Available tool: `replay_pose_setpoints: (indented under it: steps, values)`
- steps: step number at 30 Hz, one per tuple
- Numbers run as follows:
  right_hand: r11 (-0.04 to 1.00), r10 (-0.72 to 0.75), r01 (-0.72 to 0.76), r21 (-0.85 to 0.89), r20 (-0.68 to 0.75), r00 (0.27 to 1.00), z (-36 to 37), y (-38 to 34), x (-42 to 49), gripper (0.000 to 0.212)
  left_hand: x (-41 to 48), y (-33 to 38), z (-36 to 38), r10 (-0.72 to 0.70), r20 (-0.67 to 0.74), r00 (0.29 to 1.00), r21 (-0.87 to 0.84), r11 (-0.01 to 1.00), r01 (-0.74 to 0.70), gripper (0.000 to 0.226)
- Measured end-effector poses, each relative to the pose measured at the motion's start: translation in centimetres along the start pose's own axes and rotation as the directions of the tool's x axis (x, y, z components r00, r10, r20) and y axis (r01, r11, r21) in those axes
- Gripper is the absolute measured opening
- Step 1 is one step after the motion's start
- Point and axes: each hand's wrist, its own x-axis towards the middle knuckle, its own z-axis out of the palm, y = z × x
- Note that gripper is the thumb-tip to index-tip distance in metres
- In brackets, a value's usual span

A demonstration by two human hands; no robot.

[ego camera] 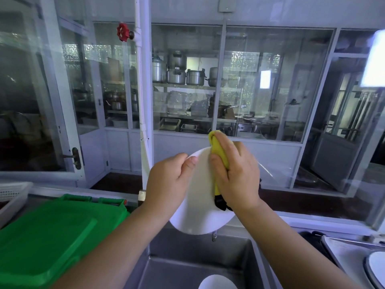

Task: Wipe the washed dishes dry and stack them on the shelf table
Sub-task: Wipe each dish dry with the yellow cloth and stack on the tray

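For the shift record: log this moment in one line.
step: wiping | left hand: holds plate | right hand: grips cloth against plate | place: over sink

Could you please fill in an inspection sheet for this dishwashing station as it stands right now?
Surface: steel sink, one white dish in the basin at the near edge.
Job's things: white plate held on edge above the sink; yellow cloth against its face.
Clutter: green bin lid at left, white basket behind it; rimmed dish on a tray at right.
Grips: left hand pinches the plate's rim; right hand holds the cloth on the plate.
Cables: nothing seen.
Surroundings: glass partition, red valve on a white pipe, metal pots shelved beyond.
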Motion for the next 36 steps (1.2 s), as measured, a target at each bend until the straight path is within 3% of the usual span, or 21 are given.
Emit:
replay_pose_setpoints:
  steps: [2,4,6,8,12,15,19,22,28,32,36]
  values:
    - [0.948,0.269,-0.265,0.176,0.003,0.963,-0.1,0.5,-0.5,0.041,-0.1,-0.1,-0.3,-0.036,-0.075,0.997,-0.048,0.998,0.033,0.043]
    - [0.816,0.487,-0.468,0.338,0.032,0.873,0.2,0.7,-1.2,0.042,-0.4,-0.2,-0.2,-0.104,-0.158,0.982,-0.097,0.991,0.090,0.042]
    - [0.718,0.604,-0.566,0.405,0.041,0.796,0.6,0.4,-1.7,0.041,-0.8,-0.1,0.2,-0.170,-0.217,0.961,-0.156,0.978,0.138,0.043]
    - [0.694,0.645,-0.604,0.391,0.035,0.764,0.7,0.4,-1.7,0.037,-1.6,0.0,0.7,-0.246,-0.222,0.944,-0.245,0.951,0.190,0.042]
    - [0.763,0.604,-0.596,0.249,0.055,0.795,-0.2,1.5,-0.8,0.036,-1.1,-1.2,0.5,-0.411,-0.005,0.912,-0.330,0.861,0.387,0.035]
    - [0.848,0.499,-0.509,0.146,0.102,0.861,-0.9,1.5,-0.2,0.038,0.2,-1.6,-0.3,-0.434,0.185,0.882,-0.319,0.822,0.471,0.050]
    - [0.907,0.397,-0.409,0.103,0.118,0.910,-1.0,0.8,-0.5,0.041,-0.1,-1.2,-0.2,-0.339,0.050,0.940,-0.198,0.919,0.342,0.052]
    - [0.928,0.357,-0.365,0.074,0.106,0.928,-0.7,1.1,-1.0,0.044,-0.9,-1.1,0.0,-0.320,-0.048,0.946,-0.185,0.934,0.306,0.051]
    - [0.902,0.432,-0.431,-0.036,0.066,0.899,-0.1,1.3,-4.2,0.055,-1.6,-1.1,0.1,-0.410,-0.110,0.905,-0.285,0.886,0.367,0.051]
    - [0.936,0.294,-0.270,-0.225,0.080,0.953,0.5,1.5,-6.5,0.053,-1.9,-2.1,0.4,-0.559,-0.136,0.818,-0.416,0.781,0.465,0.052]
    - [0.937,0.182,-0.156,-0.312,0.054,0.982,1.1,1.5,-4.8,0.053,-1.8,-2.3,0.9,-0.585,-0.120,0.802,-0.457,0.750,0.479,0.059]
